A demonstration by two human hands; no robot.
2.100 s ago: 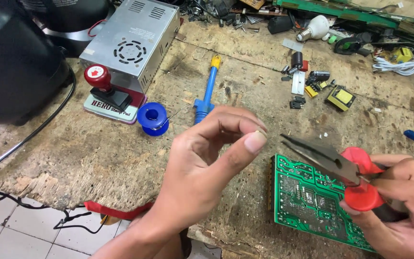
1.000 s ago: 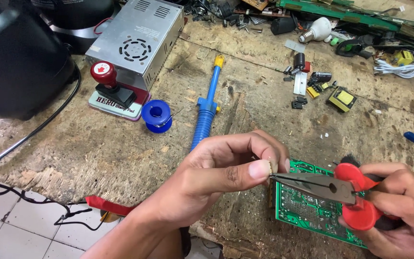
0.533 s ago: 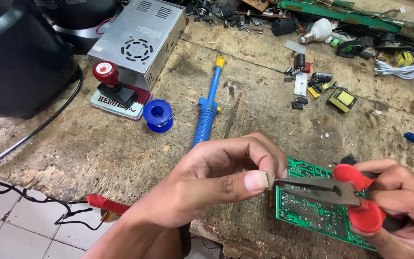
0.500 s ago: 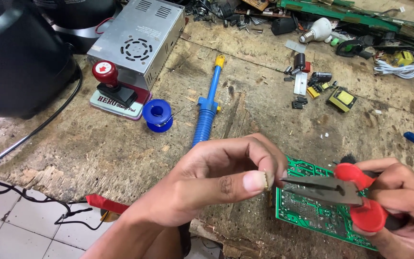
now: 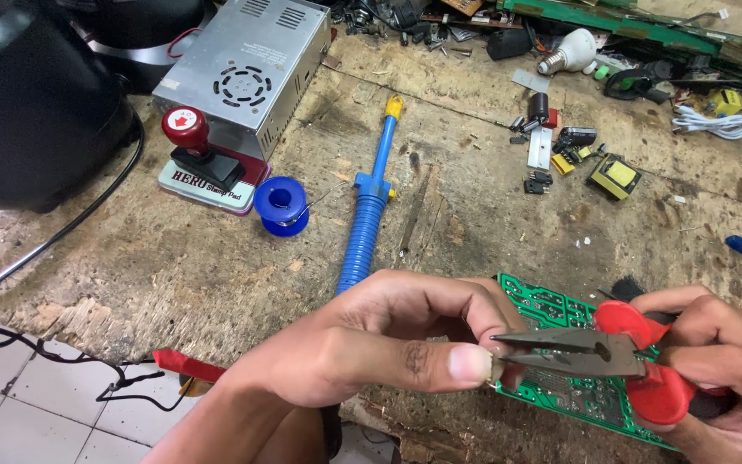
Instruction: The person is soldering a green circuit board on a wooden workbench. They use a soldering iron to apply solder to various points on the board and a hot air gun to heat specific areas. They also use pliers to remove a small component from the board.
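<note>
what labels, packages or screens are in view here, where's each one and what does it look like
Stamp pad tin: flat rectangle with a pale lid, dark lettering and red edge, upper left, under a black stamper with a red knob.
Knob label: small white sticker bearing a red arrow.
No screens or packages visible.

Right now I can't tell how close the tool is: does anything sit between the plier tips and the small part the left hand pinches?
Nothing visible does. The pliers in the right hand reach the tiny part at the left hand fingertips, above the green circuit board.
</note>
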